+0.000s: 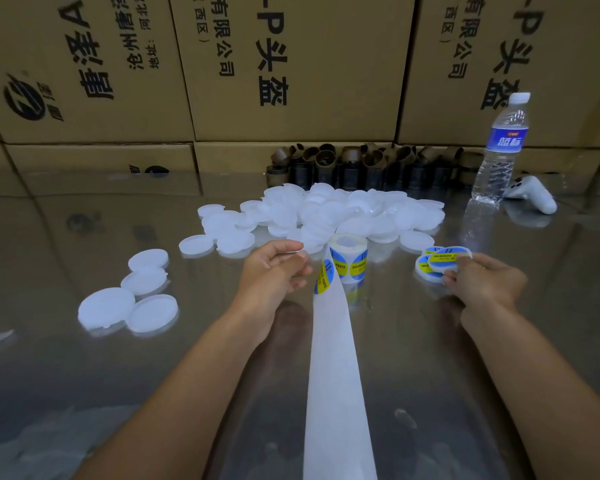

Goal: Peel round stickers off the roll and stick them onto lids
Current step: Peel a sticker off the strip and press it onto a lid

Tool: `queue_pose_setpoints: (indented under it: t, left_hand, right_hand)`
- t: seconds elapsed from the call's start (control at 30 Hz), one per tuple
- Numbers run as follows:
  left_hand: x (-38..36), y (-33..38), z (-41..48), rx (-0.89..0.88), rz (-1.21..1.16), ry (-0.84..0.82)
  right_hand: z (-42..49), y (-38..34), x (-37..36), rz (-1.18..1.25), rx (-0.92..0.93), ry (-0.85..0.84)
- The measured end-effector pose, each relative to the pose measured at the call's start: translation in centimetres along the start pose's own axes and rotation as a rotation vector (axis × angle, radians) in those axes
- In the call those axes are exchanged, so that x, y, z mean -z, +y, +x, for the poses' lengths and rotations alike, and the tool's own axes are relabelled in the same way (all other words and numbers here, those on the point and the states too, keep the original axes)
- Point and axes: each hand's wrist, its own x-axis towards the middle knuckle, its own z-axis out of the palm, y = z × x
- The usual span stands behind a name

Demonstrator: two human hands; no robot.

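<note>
A roll of blue-and-yellow round stickers (349, 258) stands on the shiny table, and its white backing strip (336, 375) trails toward me. My left hand (274, 271) is curled beside the strip and pinches a white lid (293, 251) by its edge, close to the sticker at the strip's top. My right hand (482, 282) grips a stickered lid (447, 259) over a small stack of labelled lids (426, 268). A heap of plain white lids (343, 213) lies behind the roll.
Several loose white lids (129, 303) lie at the left. Brown cardboard cores (361, 161) line the back edge below stacked cartons (291, 64). A water bottle (501, 147) and a white controller (534, 195) stand at the right.
</note>
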Motion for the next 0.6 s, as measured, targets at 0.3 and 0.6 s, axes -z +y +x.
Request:
queue_pose_setpoints:
  t: [0.3,0.6]
  left_hand:
    - [0.1,-0.3,0.2,0.02,0.021,0.066]
    - [1.9,0.3,5.7,-0.13,0.857,0.099]
  right_hand:
    - [0.3,0.3,-0.4,0.031,-0.033,0.035]
    - [-4.7,1.4,-2.0,-0.385,0.745,-0.333]
